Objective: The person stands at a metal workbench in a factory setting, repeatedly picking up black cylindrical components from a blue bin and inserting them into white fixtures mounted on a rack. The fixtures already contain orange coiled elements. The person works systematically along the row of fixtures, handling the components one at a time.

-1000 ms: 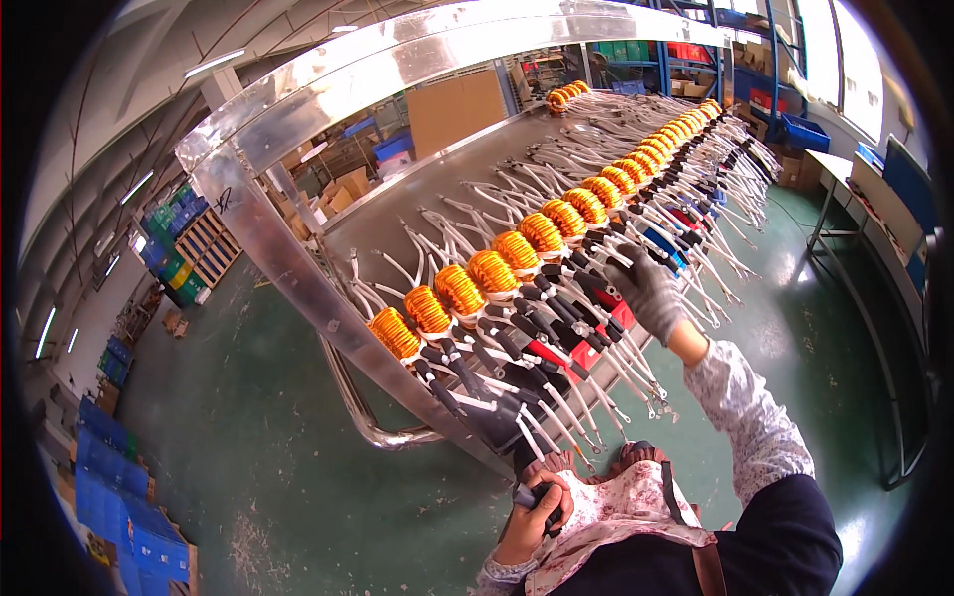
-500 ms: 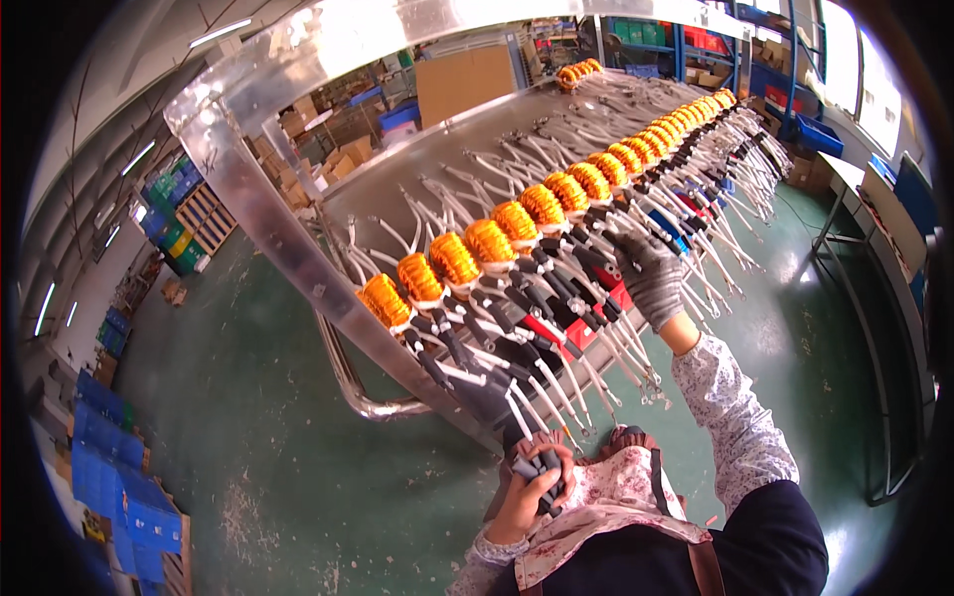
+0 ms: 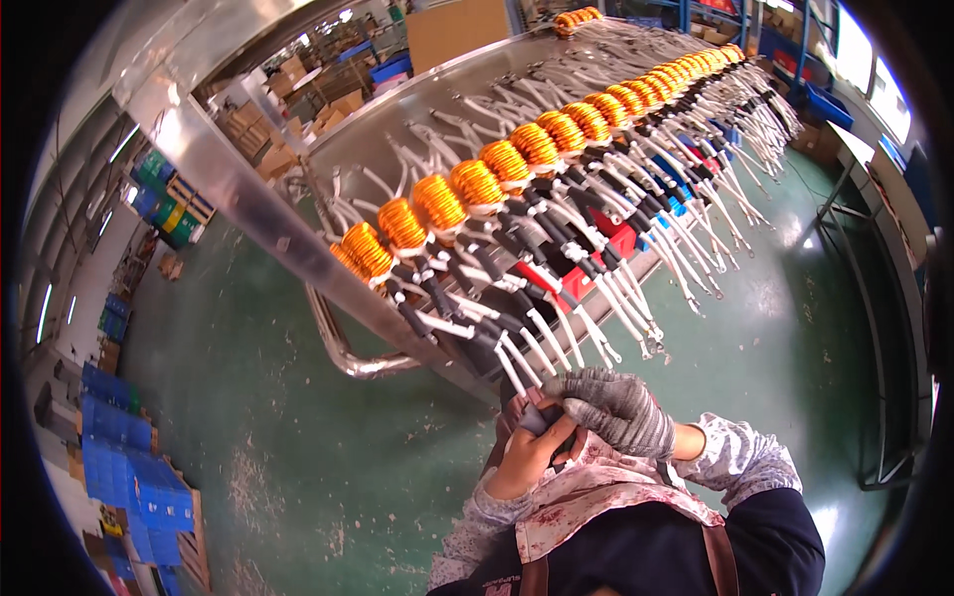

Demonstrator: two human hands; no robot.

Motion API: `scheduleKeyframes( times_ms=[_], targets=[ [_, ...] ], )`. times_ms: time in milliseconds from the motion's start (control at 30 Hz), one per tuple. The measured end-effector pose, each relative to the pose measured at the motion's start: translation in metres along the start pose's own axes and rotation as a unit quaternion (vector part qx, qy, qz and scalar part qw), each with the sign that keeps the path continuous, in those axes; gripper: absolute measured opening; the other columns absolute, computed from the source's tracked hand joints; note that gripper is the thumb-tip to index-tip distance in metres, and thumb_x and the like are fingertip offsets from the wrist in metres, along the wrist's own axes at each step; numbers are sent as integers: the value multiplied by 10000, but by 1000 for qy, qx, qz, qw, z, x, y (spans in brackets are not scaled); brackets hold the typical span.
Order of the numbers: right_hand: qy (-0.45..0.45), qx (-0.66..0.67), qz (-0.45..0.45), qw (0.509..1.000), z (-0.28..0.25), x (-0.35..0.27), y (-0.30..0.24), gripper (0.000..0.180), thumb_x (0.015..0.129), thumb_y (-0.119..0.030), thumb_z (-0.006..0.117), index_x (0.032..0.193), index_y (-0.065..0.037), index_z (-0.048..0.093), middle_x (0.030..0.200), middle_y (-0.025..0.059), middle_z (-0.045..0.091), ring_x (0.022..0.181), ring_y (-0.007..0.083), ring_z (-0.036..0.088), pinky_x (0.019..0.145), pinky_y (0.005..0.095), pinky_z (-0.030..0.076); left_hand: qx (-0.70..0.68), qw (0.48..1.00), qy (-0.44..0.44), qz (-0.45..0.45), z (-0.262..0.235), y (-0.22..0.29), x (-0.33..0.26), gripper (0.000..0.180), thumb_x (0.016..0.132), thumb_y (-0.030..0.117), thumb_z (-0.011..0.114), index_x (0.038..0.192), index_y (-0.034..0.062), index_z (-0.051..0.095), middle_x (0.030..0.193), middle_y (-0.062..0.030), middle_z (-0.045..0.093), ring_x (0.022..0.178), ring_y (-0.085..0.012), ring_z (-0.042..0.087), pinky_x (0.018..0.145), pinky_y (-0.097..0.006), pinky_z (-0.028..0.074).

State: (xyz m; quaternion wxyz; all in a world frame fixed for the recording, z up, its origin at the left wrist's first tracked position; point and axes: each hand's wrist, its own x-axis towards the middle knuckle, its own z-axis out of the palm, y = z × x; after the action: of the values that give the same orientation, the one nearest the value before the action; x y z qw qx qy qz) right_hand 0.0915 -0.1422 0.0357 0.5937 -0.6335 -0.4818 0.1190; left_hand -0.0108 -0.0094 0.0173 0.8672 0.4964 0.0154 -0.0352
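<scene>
In front of my apron, my bare left hand (image 3: 532,457) is closed around a bunch of short black sleeves (image 3: 534,419). My right hand (image 3: 618,409), in a grey striped glove, meets it from the right, fingers bent together at the top of the bunch; what they pinch is hidden. Just beyond the hands hang white cable leads (image 3: 515,368) with lug ends, many wearing black sleeves. These leads come from a long row of copper-wound ring coils (image 3: 437,202) lying on a metal cart (image 3: 338,149).
The cart's shiny frame post (image 3: 248,219) slants along the left, with a bent tube handle (image 3: 343,353) below. Red bins (image 3: 576,281) and a blue bin (image 3: 671,184) sit under the leads. A workbench (image 3: 853,169) stands at right; blue covered stacks (image 3: 129,467) lie at far left.
My right hand has come away from the leads in the middle of the row, back toward me to my left hand. The view has shifted slightly; the coil row appears higher and further left.
</scene>
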Motion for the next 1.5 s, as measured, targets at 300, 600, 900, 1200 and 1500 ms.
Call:
scheduleKeyframes(
  times_ms=[300,600,900,1200,1500],
  targets=[
    [337,-438,-28,833,-123,77,23,195,866,-177,531,992,-49,606,796,180,607,723,365,584,632,412,451,18,999,22,15,-7,-15,-8,186,928,144,470,1039,-2,501,687,-55,505,533,-84,445,420,-187,298],
    [301,-561,-42,770,-147,100,66,200,818,-167,558,976,-48,583,901,163,580,842,341,542,719,431,438,-5,999,45,12,-16,-17,-12,189,917,148,493,1025,-7,503,702,-77,506,538,-110,471,411,-189,307],
    [269,-638,3,721,-145,135,67,221,783,-173,556,982,-83,593,866,138,606,834,319,567,725,421,439,-6,1000,22,4,-18,-24,-5,194,925,157,477,1030,-5,501,701,-68,501,527,-100,454,416,-191,303],
    [253,136,232,929,-187,151,79,248,888,-279,546,860,-33,557,558,8,479,402,105,406,361,273,314,7,1000,20,-14,-11,-20,-9,190,931,147,466,1029,-11,501,675,-58,503,519,-90,440,420,-195,293],
    [341,-487,-43,803,-151,125,57,179,789,-165,625,931,-55,630,805,163,634,731,319,615,633,389,486,0,999,20,-28,-19,-24,-11,189,932,146,461,1035,-9,493,695,-57,497,537,-91,439,428,-193,293]
  ],
)
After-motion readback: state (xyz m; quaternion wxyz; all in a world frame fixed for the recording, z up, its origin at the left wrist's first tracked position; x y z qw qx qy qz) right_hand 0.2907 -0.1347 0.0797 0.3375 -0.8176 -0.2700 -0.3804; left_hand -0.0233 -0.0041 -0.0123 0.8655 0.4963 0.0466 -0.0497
